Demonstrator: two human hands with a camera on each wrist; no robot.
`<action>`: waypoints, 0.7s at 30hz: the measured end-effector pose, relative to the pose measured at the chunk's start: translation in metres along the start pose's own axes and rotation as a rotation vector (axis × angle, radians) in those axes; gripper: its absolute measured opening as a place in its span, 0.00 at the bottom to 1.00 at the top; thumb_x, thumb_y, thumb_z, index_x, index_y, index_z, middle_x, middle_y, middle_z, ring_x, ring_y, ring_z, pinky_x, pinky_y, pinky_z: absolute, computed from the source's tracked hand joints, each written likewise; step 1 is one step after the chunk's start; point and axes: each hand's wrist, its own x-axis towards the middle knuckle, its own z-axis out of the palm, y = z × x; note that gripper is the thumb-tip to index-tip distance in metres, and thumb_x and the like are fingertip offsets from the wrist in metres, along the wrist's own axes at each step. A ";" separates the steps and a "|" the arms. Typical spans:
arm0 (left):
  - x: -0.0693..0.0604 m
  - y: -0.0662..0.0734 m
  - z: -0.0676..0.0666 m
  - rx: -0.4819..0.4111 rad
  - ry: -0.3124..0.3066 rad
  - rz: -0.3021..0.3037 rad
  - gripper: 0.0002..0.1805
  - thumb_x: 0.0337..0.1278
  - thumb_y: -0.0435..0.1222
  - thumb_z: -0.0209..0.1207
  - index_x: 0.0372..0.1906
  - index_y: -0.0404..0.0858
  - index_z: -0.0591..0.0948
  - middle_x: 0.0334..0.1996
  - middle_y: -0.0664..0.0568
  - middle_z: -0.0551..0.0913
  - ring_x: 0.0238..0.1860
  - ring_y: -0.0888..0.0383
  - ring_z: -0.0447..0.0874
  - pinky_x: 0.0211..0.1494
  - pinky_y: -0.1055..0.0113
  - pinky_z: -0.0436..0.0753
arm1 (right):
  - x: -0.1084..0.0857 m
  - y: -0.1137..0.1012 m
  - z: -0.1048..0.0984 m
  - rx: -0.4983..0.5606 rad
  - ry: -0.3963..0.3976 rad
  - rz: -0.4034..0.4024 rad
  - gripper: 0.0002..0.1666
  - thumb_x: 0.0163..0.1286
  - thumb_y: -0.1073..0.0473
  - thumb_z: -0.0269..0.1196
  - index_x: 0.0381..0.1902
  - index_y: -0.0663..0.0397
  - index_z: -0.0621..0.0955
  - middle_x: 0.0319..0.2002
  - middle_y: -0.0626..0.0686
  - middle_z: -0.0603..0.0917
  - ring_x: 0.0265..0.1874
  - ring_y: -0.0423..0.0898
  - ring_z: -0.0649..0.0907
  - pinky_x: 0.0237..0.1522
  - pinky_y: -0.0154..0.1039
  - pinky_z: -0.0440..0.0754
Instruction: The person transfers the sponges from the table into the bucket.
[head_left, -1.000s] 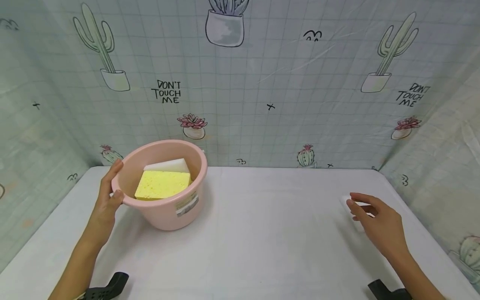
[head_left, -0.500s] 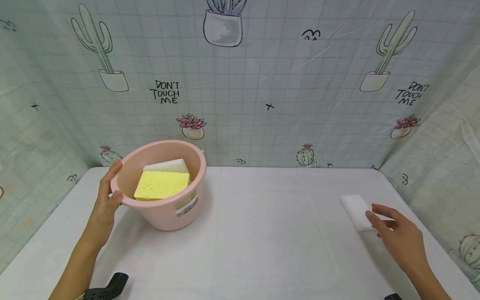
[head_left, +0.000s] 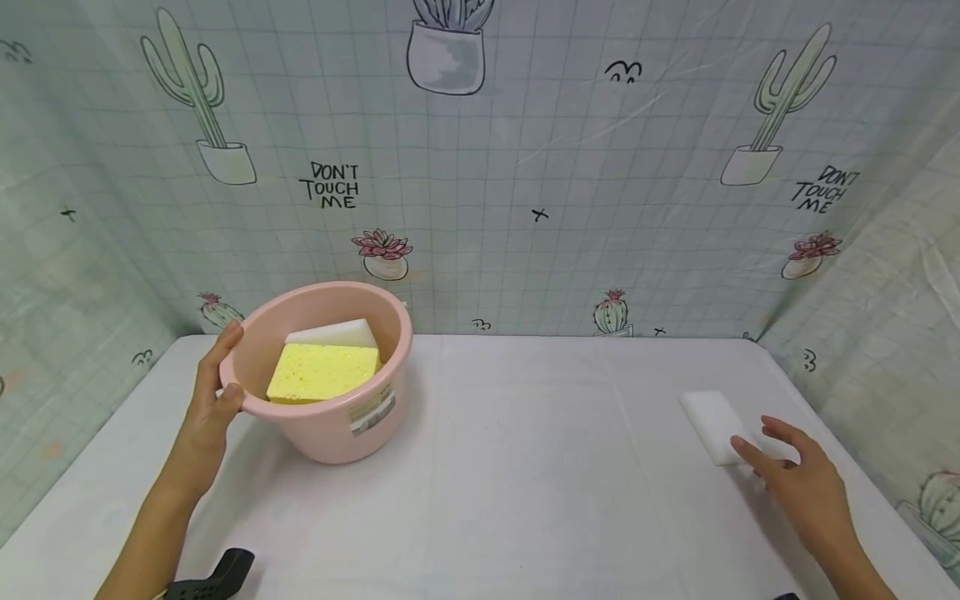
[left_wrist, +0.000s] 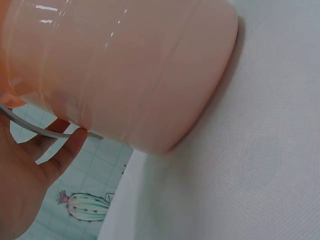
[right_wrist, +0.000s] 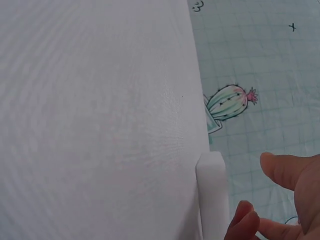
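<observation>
On the left, my left hand (head_left: 206, 408) grips the rim of a pink plastic bucket (head_left: 322, 429), thumb on the near side. Inside the bucket lie a yellow sponge (head_left: 324, 372) and, behind it, a white sponge block (head_left: 341, 333). A thin grey handle (left_wrist: 37, 129) runs past my fingers in the left wrist view. Toward the table's right edge, another white sponge block (head_left: 708, 425) lies flat. My right hand (head_left: 806, 487) hovers at its right end with thumb and fingers apart, holding nothing. The right wrist view shows this block edge-on, beside my fingertips (right_wrist: 245, 220).
A white cloth covers the table (head_left: 510, 500). Behind it hangs a gridded curtain (head_left: 480, 167) printed with cacti, and more of this fabric closes off both sides. A label (head_left: 372, 410) is stuck on the bucket's side.
My right hand has moved right and nearer to me, uncovering the white sponge block on the table. Its thumb and fingers have spread wider. The left hand and bucket stay put.
</observation>
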 end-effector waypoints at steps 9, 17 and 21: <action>-0.001 0.001 0.001 0.023 0.011 -0.011 0.34 0.68 0.44 0.41 0.76 0.56 0.48 0.75 0.63 0.40 0.73 0.58 0.42 0.67 0.52 0.57 | 0.008 0.004 0.011 0.051 -0.090 0.172 0.62 0.59 0.31 0.62 0.74 0.63 0.48 0.67 0.73 0.57 0.40 0.52 0.78 0.28 0.32 0.77; -0.001 0.002 0.001 0.026 0.021 -0.042 0.34 0.68 0.45 0.42 0.76 0.57 0.48 0.75 0.65 0.41 0.72 0.58 0.44 0.67 0.49 0.58 | 0.005 0.005 0.018 0.050 -0.063 0.171 0.63 0.57 0.33 0.65 0.74 0.64 0.49 0.66 0.74 0.57 0.51 0.62 0.72 0.40 0.47 0.76; 0.000 0.002 0.001 0.019 0.010 -0.024 0.34 0.68 0.45 0.41 0.76 0.56 0.48 0.75 0.64 0.40 0.73 0.58 0.43 0.67 0.52 0.58 | 0.003 0.005 0.021 0.032 -0.047 0.152 0.61 0.58 0.35 0.66 0.73 0.65 0.52 0.65 0.74 0.59 0.50 0.62 0.74 0.42 0.52 0.72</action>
